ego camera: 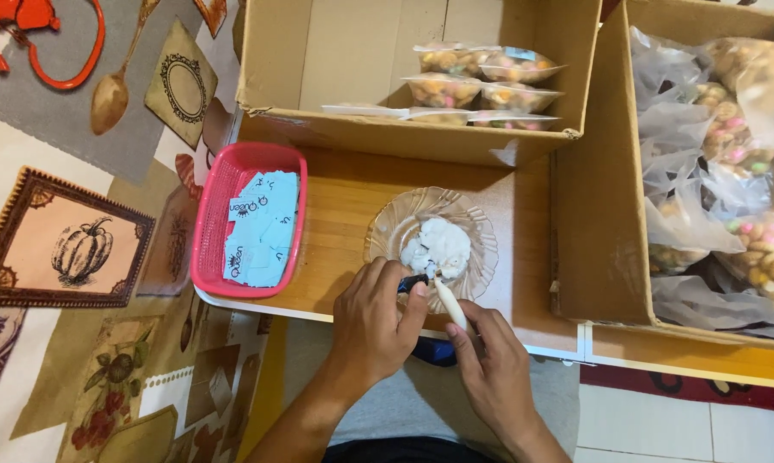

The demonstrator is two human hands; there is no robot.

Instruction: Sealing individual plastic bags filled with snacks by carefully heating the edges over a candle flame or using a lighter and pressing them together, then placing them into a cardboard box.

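A clear glass plate (387, 227) sits on a low wooden table (340, 197) and holds a lump of white paste (438, 249). My left hand (372, 330) pinches a small dark blue object (411, 282) at the plate's near rim. My right hand (494, 369) holds a thin white stick (451, 306) whose tip reaches into the paste. Both hands sit at the table's front edge, close together.
A pink plastic basket (211, 214) with light blue paper slips (263, 227) lies left of the plate. A cardboard box (336, 77) behind holds sealed packs of coloured snacks (481, 81). Another box (597, 197) on the right is full of clear snack bags (730, 171). A patterned mat (61, 249) covers the floor.
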